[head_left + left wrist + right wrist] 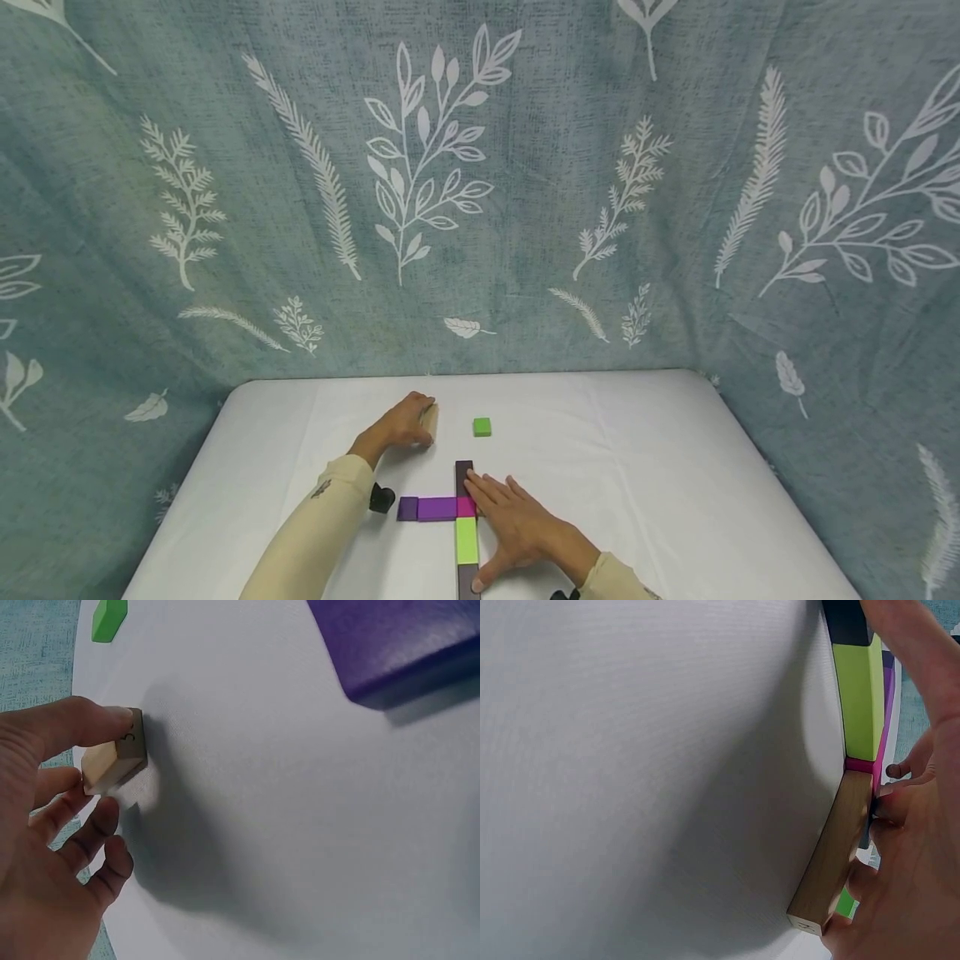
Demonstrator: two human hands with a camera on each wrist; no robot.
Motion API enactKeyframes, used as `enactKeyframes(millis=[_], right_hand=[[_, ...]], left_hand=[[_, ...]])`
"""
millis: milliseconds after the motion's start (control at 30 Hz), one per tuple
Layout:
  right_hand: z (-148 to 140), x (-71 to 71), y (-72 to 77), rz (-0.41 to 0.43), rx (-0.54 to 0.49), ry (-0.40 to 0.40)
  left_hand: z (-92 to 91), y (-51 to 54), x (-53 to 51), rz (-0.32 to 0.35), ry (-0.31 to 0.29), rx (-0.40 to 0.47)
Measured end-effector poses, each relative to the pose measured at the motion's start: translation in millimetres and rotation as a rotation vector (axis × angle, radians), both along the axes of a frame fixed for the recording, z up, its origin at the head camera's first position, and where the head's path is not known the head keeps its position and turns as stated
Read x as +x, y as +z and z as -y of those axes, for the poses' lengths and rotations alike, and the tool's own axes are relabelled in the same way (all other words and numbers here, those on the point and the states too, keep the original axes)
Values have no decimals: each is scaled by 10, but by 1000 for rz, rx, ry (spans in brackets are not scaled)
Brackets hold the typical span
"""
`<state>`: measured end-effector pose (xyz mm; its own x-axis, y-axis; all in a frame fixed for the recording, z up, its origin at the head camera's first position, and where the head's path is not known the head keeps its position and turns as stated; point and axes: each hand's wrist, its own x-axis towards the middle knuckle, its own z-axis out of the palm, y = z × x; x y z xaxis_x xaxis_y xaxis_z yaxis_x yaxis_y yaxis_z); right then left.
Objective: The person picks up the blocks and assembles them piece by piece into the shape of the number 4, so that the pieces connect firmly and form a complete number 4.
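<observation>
My left hand (401, 423) pinches a plain wooden block (112, 761) near the table's far side, thumb on its end with a dark printed mark. My right hand (521, 527) lies with extended fingers over a cross-like layout of blocks. Its thumb touches the near dark block (847, 622), and its fingertips reach the far dark block (463, 471). Between these sit a lime block (467, 542) and a magenta block (466, 506). Leftward run a purple block (437, 509) and a dark purple block (407, 509). Under the right hand, a long wooden block (836, 851) extends from the magenta one.
A small green block (482, 427) stands apart, right of the left hand. All of it is on a white-covered table (660, 467). Behind hangs a teal curtain (525, 250) with white leaf prints.
</observation>
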<state>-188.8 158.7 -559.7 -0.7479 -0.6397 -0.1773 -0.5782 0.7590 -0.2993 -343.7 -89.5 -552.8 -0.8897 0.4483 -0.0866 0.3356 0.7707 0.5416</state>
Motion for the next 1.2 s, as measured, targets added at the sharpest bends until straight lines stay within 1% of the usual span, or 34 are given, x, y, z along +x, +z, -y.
enactKeyframes(millis=[167,333,467,667,833,933,1033,1200], right_hand=[[8,0,-16,5,1,-3],[19,-1,-26,7,-4,1],[25,-1,-29,-2,-1,4],[20,1,-7,-6,-2,5],[20,-2,7,-2,9,2],[20,-9,-3,-2,18,-2],[18,-12,-3,0,20,-5],[16,-16,3,3,20,-7]], left_hand=[[-1,-1,13,23,27,-8],[-2,17,39,48,45,4],[13,10,49,38,37,6],[70,15,64,21,19,35],[107,28,72,41,15,53],[117,64,104,53,12,58],[128,79,133,51,8,56],[146,65,166,42,-3,46]])
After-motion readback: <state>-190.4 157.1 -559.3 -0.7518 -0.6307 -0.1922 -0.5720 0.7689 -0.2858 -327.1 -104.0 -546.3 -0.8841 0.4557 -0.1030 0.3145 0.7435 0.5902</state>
